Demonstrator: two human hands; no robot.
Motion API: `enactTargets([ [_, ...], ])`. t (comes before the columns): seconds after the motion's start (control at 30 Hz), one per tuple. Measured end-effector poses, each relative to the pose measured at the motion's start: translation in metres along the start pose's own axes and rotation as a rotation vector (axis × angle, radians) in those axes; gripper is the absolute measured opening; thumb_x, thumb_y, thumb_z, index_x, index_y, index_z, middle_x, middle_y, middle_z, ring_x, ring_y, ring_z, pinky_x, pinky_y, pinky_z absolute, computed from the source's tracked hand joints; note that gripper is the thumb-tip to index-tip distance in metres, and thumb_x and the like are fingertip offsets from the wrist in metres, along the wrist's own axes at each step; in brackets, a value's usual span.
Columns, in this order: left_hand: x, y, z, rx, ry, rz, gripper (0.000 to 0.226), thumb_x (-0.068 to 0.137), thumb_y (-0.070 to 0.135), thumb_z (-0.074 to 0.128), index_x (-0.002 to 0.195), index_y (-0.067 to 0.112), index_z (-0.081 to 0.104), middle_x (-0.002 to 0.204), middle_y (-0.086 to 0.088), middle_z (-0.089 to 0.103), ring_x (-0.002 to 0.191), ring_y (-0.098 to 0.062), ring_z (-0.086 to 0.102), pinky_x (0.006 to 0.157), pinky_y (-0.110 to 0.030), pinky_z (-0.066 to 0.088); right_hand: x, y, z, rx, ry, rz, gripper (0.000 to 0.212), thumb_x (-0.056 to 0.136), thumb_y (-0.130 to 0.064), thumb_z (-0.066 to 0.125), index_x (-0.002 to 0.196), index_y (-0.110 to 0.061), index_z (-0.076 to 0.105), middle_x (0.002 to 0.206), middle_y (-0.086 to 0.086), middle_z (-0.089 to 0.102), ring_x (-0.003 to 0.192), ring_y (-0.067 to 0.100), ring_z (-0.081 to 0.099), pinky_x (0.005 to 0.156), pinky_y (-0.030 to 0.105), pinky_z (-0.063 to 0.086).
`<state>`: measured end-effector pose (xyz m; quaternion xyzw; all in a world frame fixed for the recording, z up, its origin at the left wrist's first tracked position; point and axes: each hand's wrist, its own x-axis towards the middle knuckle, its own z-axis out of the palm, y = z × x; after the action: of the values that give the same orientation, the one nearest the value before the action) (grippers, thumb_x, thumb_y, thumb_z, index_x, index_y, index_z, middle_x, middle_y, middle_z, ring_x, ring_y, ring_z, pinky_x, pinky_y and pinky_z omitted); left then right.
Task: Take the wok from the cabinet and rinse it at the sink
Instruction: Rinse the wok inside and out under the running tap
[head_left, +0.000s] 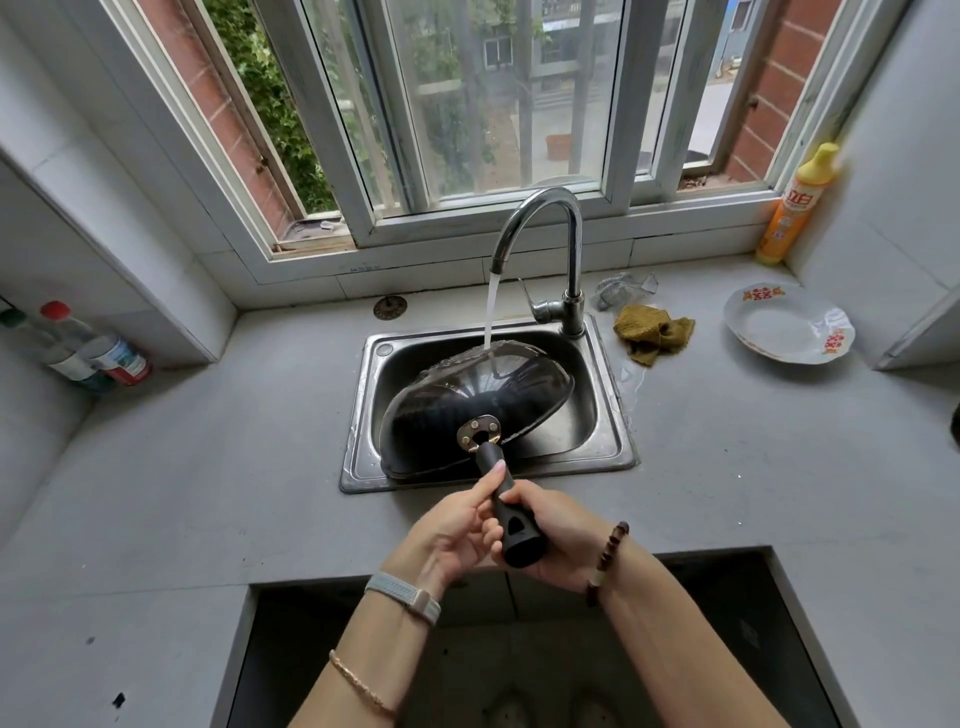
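Head view. Wok (467, 400) sits tipped in the sink (608, 415), underside facing up and toward the camera, far rim lower in the basin. Faucet (545, 228) is running; the water stream (491, 312) lands on the wok's upturned outer surface. Wok handle (511, 512) points back toward the person, out over the sink's near edge. Left hand (457, 535) wrapped round the handle, thumb laid along its top. Right hand (558, 535) grips the handle's end from the other side, fingers curled under.

On the counter (208, 467): rag (652, 335) and scrubber (621, 291) right of the faucet, plate (789, 325) further right, soap bottle (792, 208) by the window, bottles (88, 348) at far left.
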<state>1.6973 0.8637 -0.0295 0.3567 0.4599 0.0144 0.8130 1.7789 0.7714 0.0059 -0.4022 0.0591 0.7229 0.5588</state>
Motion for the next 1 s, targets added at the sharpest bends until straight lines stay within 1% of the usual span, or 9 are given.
enactTargets([
  [0.07,0.005,0.007,-0.009,-0.055,-0.030,-0.002,0.034,0.086,0.041,0.064,0.085,0.007,0.064,0.036,0.007,0.036,0.027,-0.003,0.034,0.032,-0.013,0.031,0.003,-0.004,0.009,-0.016,-0.019,-0.017,0.023,0.097,-0.011,0.035,0.083,-0.002,0.052,0.070,0.010,0.051,0.050,0.014,0.055,0.049,0.025,0.051],
  [0.2,0.024,0.013,-0.033,-0.212,-0.054,0.005,0.058,0.056,0.050,0.089,0.095,0.008,0.077,0.068,0.003,0.047,0.059,-0.006,0.043,0.072,-0.020,0.033,0.008,-0.011,0.028,0.015,-0.048,-0.055,0.015,0.100,-0.013,0.040,0.106,-0.001,0.047,0.076,0.012,0.052,0.055,0.016,0.058,0.051,0.027,0.054],
  [0.33,0.007,0.037,-0.029,-0.271,-0.039,0.043,0.038,0.075,0.038,0.078,0.084,0.001,0.079,0.090,-0.006,0.067,0.085,-0.014,0.061,0.096,-0.028,0.040,0.015,-0.014,0.050,-0.070,-0.045,-0.160,0.029,0.098,-0.026,0.050,0.118,-0.004,0.049,0.085,0.011,0.055,0.061,0.015,0.062,0.052,0.027,0.051],
  [0.43,-0.004,0.055,-0.027,-0.345,-0.057,0.057,0.038,0.087,0.035,0.065,0.075,0.001,0.077,0.084,-0.010,0.073,0.078,-0.020,0.072,0.094,-0.034,0.048,0.015,-0.018,0.066,-0.041,-0.063,-0.212,0.034,0.098,-0.029,0.051,0.120,-0.004,0.049,0.087,0.012,0.053,0.062,0.019,0.059,0.049,0.026,0.049],
  [0.57,-0.004,0.073,-0.031,-0.373,-0.081,0.086,0.026,0.080,0.033,0.072,0.078,0.007,0.074,0.084,-0.004,0.066,0.078,-0.015,0.064,0.095,-0.028,0.045,0.015,-0.026,0.079,0.008,-0.083,-0.235,0.030,0.096,-0.031,0.052,0.113,-0.006,0.051,0.082,0.011,0.054,0.060,0.018,0.059,0.049,0.025,0.053],
  [0.83,-0.010,0.090,-0.029,-0.417,-0.083,0.181,0.029,0.081,0.028,0.065,0.064,0.006,0.075,0.068,-0.004,0.070,0.059,-0.013,0.069,0.064,-0.025,0.058,0.022,-0.036,0.096,0.126,-0.174,-0.227,0.023,0.098,-0.028,0.049,0.099,-0.007,0.056,0.077,0.010,0.060,0.055,0.015,0.065,0.053,0.025,0.056],
  [0.9,-0.012,0.093,-0.028,-0.430,-0.109,0.192,0.020,0.062,0.021,0.085,0.069,0.005,0.074,0.068,-0.005,0.070,0.058,-0.015,0.070,0.063,-0.028,0.058,0.023,-0.038,0.099,0.137,-0.171,-0.230,0.022,0.098,-0.027,0.050,0.098,-0.006,0.056,0.076,0.010,0.060,0.054,0.016,0.066,0.052,0.025,0.056],
  [0.97,-0.010,0.096,-0.031,-0.448,-0.149,0.205,0.050,0.029,0.015,0.098,0.071,0.004,0.075,0.070,-0.006,0.072,0.060,-0.017,0.071,0.064,-0.033,0.058,0.024,-0.039,0.103,0.163,-0.157,-0.243,0.023,0.097,-0.025,0.051,0.107,-0.004,0.053,0.079,0.011,0.059,0.056,0.017,0.066,0.051,0.026,0.056],
  [1.0,-0.008,0.096,-0.033,-0.449,-0.157,0.196,0.051,0.029,0.016,0.097,0.073,0.005,0.074,0.070,-0.006,0.072,0.060,-0.018,0.071,0.063,-0.034,0.058,0.025,-0.040,0.105,0.173,-0.150,-0.246,0.024,0.097,-0.024,0.052,0.111,-0.004,0.051,0.081,0.012,0.059,0.057,0.017,0.065,0.050,0.026,0.056],
])
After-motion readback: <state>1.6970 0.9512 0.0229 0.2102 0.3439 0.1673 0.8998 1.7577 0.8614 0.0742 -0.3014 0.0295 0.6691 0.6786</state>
